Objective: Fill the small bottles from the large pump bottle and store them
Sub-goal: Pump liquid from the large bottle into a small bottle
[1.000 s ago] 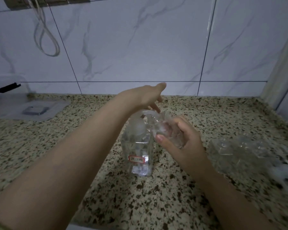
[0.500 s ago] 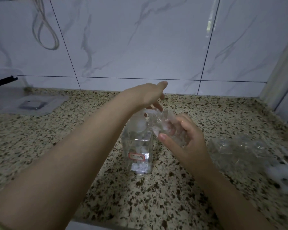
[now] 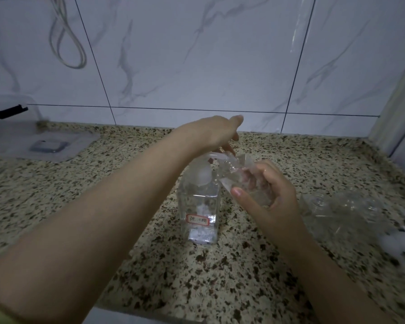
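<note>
Head view, looking down at a speckled granite counter (image 3: 56,202). One large pump bottle (image 3: 200,206), clear and square-sided, upright at counter centre, part full of clear liquid, one red-bordered label low on its front. Left hand (image 3: 212,134) lies over the pump top, fingers fairly straight and pointing forward. Right hand (image 3: 270,195) curls round one small bottle (image 3: 241,174), clear, held tilted with its mouth close by the pump spout. Right of that hand, a blurred heap of clear plastic items (image 3: 341,211) lying on the counter; count cannot be told. Far left by the tiled wall (image 3: 197,54), one clear storage box (image 3: 12,113) and one flat clear lid (image 3: 47,146) beside it. One looped cable (image 3: 67,43) hangs on the wall
</note>
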`<state>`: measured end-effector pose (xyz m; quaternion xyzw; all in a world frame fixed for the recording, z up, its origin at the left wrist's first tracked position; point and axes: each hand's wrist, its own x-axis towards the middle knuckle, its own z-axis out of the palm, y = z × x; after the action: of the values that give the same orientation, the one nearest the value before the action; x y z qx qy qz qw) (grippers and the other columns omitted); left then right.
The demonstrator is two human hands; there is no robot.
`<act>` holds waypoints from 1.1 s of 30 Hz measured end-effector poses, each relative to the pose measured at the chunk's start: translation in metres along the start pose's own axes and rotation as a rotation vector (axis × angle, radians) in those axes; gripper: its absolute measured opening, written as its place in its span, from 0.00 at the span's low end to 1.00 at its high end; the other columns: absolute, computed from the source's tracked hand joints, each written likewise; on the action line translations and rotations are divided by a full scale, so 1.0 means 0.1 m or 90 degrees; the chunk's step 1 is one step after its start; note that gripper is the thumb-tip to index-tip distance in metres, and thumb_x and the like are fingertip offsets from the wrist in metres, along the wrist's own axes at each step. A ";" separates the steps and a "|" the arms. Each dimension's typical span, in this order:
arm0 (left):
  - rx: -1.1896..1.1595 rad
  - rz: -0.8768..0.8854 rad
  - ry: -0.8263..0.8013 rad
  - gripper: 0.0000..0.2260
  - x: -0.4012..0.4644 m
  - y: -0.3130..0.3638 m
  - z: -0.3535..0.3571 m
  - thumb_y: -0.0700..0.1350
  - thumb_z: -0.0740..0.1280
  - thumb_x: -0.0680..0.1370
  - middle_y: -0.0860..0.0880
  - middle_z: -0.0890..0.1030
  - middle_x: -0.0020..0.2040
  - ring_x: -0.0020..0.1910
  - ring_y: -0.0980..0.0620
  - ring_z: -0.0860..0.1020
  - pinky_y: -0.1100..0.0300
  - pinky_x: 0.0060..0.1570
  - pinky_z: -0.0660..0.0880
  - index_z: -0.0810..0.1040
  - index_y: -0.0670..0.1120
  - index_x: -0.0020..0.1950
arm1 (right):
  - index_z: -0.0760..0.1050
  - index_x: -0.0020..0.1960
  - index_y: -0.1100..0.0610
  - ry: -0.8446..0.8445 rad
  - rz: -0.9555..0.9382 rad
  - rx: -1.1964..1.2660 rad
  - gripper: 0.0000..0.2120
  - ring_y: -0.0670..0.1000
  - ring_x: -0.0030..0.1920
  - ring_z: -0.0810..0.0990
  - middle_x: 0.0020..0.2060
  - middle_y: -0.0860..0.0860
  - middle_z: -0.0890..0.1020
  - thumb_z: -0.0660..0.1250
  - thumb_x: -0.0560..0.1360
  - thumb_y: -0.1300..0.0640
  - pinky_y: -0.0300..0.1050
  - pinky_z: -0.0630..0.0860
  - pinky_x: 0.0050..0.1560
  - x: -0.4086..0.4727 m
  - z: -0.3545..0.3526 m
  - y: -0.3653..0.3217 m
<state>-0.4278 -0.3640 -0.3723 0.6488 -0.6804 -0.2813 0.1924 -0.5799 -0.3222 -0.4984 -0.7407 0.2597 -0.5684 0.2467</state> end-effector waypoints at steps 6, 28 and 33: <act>-0.028 0.013 0.006 0.26 0.00 -0.01 0.03 0.60 0.46 0.84 0.51 0.86 0.47 0.52 0.50 0.82 0.51 0.60 0.71 0.78 0.48 0.63 | 0.74 0.51 0.40 -0.013 0.000 0.004 0.09 0.46 0.45 0.75 0.43 0.38 0.75 0.71 0.74 0.49 0.37 0.72 0.49 0.00 0.00 0.00; -0.022 0.014 -0.013 0.24 0.01 -0.01 0.02 0.59 0.47 0.84 0.51 0.86 0.47 0.52 0.48 0.82 0.53 0.53 0.73 0.79 0.49 0.62 | 0.78 0.52 0.51 0.010 0.013 -0.018 0.10 0.48 0.44 0.76 0.43 0.42 0.77 0.72 0.74 0.48 0.39 0.73 0.46 -0.03 -0.01 0.04; -0.034 0.003 -0.011 0.25 0.00 -0.02 0.03 0.60 0.47 0.84 0.51 0.86 0.46 0.52 0.49 0.81 0.55 0.52 0.74 0.79 0.48 0.62 | 0.78 0.51 0.52 0.002 0.011 -0.010 0.09 0.48 0.45 0.76 0.43 0.42 0.76 0.72 0.74 0.49 0.43 0.74 0.47 -0.03 0.00 0.05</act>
<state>-0.4276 -0.3632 -0.3760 0.6395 -0.6756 -0.3047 0.2043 -0.5812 -0.3240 -0.5037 -0.7394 0.2710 -0.5654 0.2452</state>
